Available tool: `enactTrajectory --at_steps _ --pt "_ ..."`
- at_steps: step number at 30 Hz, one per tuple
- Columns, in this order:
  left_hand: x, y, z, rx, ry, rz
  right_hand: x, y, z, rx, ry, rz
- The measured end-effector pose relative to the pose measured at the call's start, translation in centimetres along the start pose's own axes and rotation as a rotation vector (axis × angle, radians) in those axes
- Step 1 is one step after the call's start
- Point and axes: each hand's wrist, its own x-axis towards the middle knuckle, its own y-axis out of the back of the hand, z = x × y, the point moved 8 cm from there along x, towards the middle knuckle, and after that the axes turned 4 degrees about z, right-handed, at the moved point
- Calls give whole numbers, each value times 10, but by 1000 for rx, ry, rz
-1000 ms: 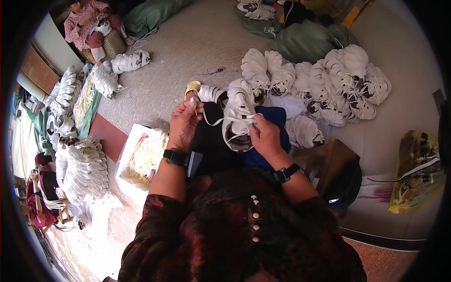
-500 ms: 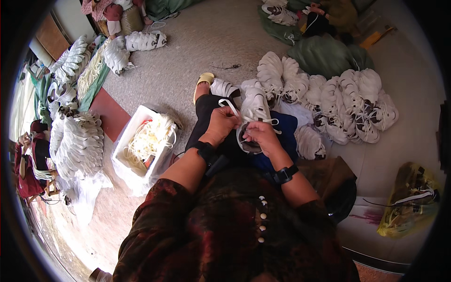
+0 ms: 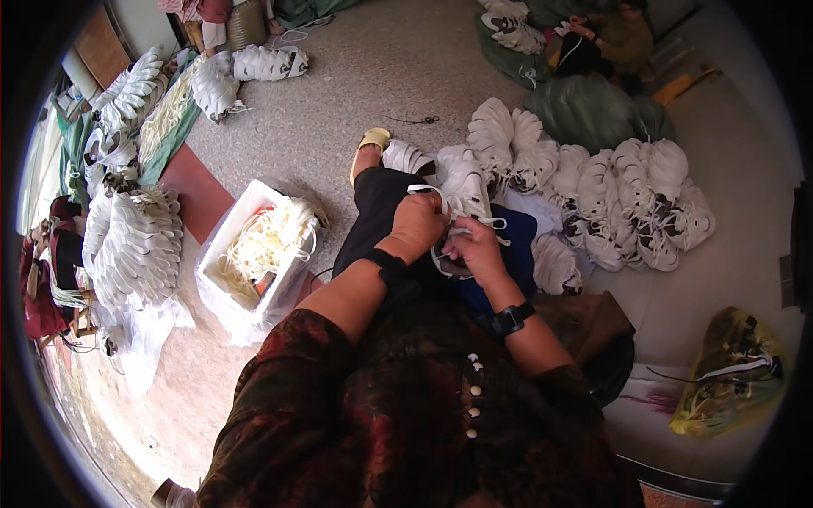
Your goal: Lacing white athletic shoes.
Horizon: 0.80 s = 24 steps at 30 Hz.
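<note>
A white shoe (image 3: 464,190) rests on my lap, toe pointing away from me. My left hand (image 3: 417,224) is closed on a white shoelace (image 3: 428,190) that loops up over the shoe. My right hand (image 3: 476,251) pinches the lace by the shoe's opening, fingers bent tight. The two hands are almost touching. A dark band sits on my left wrist and a black watch (image 3: 508,320) on the right one. My foot in a yellow slipper (image 3: 370,144) stretches out ahead.
A white box of loose laces (image 3: 262,241) stands at my left. Piled white shoes (image 3: 618,199) lie to the right, and stacked white soles (image 3: 127,245) at far left. A green sack (image 3: 593,114) and a person sit beyond. A yellow bag (image 3: 732,372) lies at lower right.
The view has tipped and my hands have come closer to my body. The left hand, held higher beside the shoe a second ago, now sits low against the right one on the lace.
</note>
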Motion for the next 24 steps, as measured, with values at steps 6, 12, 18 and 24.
enactTrajectory --at_steps 6,12,18,24 --pt "-16 4 46 310 -322 -108 16 0 -1 -513 226 207" --pt "-24 8 36 270 -306 -152 -3 -16 -20 -780 360 -49" --pt "-17 7 24 122 -70 -171 -57 -17 -16 -974 504 -309" --pt "-19 3 10 19 38 -146 -56 -14 -20 -1069 688 -157"
